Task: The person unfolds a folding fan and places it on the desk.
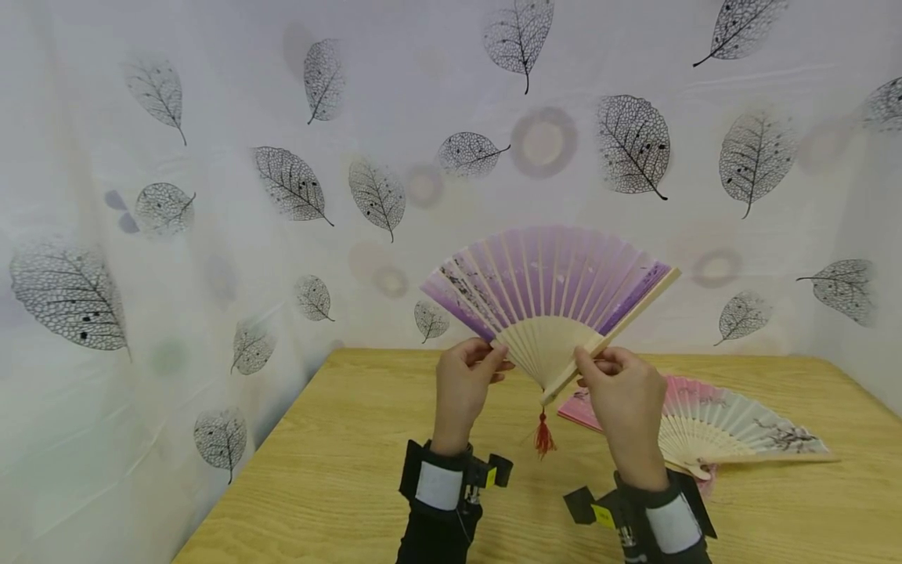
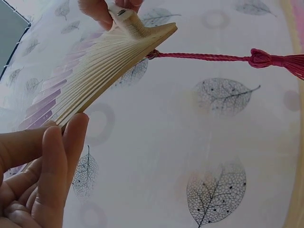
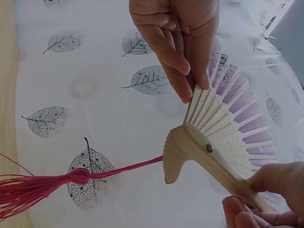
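A purple folding fan [image 1: 543, 274] with pale wooden ribs is spread wide and held up above the table. My left hand [image 1: 461, 392] pinches its left edge between thumb and fingers. On the other side, my right hand [image 1: 625, 399] grips the thick right guard stick near the lower end. From the pivot hangs a red tassel [image 1: 543, 437] on a braided cord, which the right wrist view shows clearly as a tassel knot [image 3: 79, 176]. In the left wrist view the ribs [image 2: 95, 76] fan out from the pivot, slightly overlapping.
A second folding fan [image 1: 747, 427], pink and white with a blossom print, lies spread on the wooden table [image 1: 317, 470] at the right, partly behind my right hand. A pale curtain [image 1: 395, 94] printed with dark leaves hangs behind and to the left of the table.
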### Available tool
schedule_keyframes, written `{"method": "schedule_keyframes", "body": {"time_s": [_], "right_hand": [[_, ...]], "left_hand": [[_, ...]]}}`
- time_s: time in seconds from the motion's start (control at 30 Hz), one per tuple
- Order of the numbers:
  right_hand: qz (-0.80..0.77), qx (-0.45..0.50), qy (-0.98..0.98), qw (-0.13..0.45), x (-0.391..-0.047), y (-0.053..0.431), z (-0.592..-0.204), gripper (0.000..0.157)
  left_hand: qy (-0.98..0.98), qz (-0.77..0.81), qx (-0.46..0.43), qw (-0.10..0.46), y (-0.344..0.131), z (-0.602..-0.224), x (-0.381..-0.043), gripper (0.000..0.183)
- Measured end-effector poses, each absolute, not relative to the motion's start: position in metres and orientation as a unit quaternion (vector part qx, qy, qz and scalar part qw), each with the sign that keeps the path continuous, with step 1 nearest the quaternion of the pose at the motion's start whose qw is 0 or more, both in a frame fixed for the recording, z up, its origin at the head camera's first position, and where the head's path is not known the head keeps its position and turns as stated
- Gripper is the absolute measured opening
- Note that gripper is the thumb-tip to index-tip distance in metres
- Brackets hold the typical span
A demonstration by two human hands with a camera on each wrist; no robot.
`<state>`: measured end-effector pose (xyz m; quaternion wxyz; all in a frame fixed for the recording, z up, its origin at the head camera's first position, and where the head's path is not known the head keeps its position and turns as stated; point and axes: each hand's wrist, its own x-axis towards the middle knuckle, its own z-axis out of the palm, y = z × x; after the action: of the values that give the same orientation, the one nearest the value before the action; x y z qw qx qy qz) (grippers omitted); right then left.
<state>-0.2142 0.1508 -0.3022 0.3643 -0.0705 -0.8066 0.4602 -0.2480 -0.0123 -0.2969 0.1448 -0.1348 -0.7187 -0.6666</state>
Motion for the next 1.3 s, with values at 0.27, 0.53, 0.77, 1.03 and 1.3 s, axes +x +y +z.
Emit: {"method": "schedule_keyframes", "body": {"time_s": [0.27,0.53,0.77,1.03,1.3], "right_hand": [[0.462,-0.068,-0.805,0.366,-0.2142,0.1518,-0.3032,0.036],[0.471,-0.065,-0.802,0.361,-0.2139,0.153,-0.3024,0.04],[0.476,-0.067,-0.799,0.362,-0.2137,0.1536,-0.3026,0.041],[0.472,-0.069,-0.801,0.361,-0.2129,0.1535,-0.3021,0.039],[0.473,-0.066,-0.805,0.353,-0.2134,0.1551,-0.3015,0.043]], "left_hand": [[-0.708,-0.678,-0.127,0.153,-0.0121,-0.2978,-0.2496,0.023],[-0.685,-0.7,-0.134,0.148,-0.0138,-0.2979,-0.2501,0.024],[-0.675,-0.71,-0.134,0.145,-0.0148,-0.2983,-0.2499,0.024],[-0.672,-0.713,-0.136,0.145,-0.016,-0.2988,-0.2506,0.026],[-0.668,-0.716,-0.138,0.148,-0.0174,-0.299,-0.2518,0.027]]}}
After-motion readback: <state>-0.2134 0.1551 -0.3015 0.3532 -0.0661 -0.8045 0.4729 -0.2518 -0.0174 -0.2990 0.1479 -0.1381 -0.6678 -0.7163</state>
